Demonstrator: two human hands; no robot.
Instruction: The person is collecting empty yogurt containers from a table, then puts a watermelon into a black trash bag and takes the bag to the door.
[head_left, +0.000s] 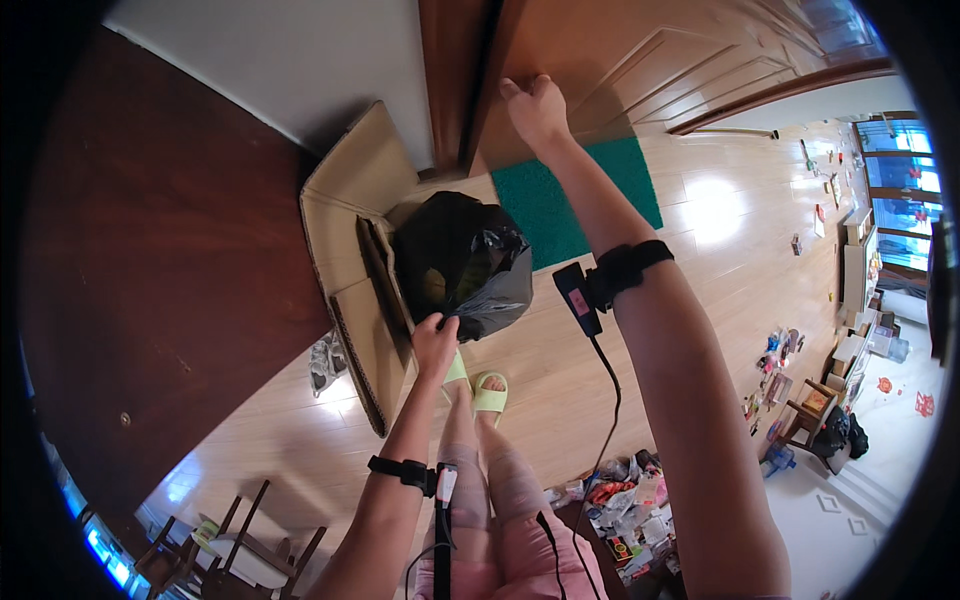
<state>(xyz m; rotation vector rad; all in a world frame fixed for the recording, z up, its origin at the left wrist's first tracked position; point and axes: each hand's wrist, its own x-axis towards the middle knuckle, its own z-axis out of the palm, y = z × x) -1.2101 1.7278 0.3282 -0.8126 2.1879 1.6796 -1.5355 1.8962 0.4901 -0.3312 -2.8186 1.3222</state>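
Note:
My left hand (435, 346) pinches the gathered edge of a black plastic bag (495, 292), which bulges over the floor in front of my feet. Through an opening in the bag something dull green-brown shows, too dark to name. Flattened cardboard (367, 161) leans beside the bag on its left. My right hand (536, 112) reaches forward to a brown wooden door (600, 49), close to its edge by the frame (446, 90). Its fingers are curled, and whatever they may grip there is hidden. A green doormat (525, 214) lies on the floor below that forearm.
A dark red-brown wooden panel (187, 210) rises at the left. Grey shoes (326, 364) sit behind the cardboard. Heaped packaging and bags (630, 510) lie to my right, with scattered small items (780, 352) farther off. Chairs (232, 555) stand at lower left. A cable (616, 405) hangs from my right armband.

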